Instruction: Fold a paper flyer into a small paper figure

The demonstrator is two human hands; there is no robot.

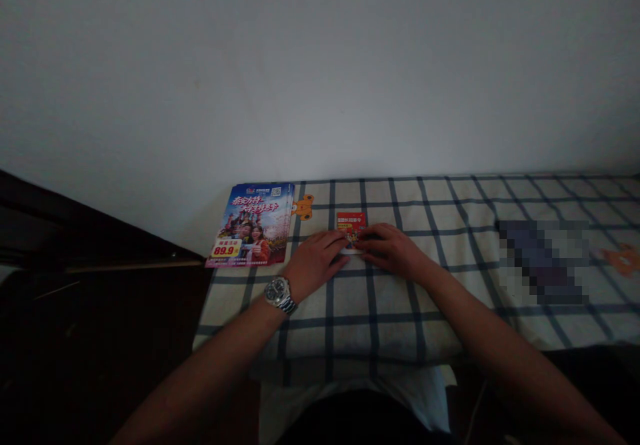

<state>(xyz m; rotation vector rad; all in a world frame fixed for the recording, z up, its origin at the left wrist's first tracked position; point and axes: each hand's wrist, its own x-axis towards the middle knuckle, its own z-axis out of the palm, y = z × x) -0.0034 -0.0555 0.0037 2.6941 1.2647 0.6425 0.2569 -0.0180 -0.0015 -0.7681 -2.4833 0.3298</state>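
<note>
A small folded red leaflet [351, 226] lies on the checked cloth [395, 305]. Both hands rest on its near end. My left hand [316, 261], with a metal watch at the wrist, lies flat with fingers stretched toward the leaflet's left side. My right hand [387, 248] presses down on the leaflet's right side with fingers bent and together. A stack of colourful flyers [253, 224] with a 89.9 price tag lies to the left, near the cloth's corner.
A plain white wall rises right behind the cloth. An orange cartoon print [303, 206] shows beside the flyers, another [623, 259] at far right. A blurred dark patch [543, 260] sits on the right. Dark floor and furniture lie to the left.
</note>
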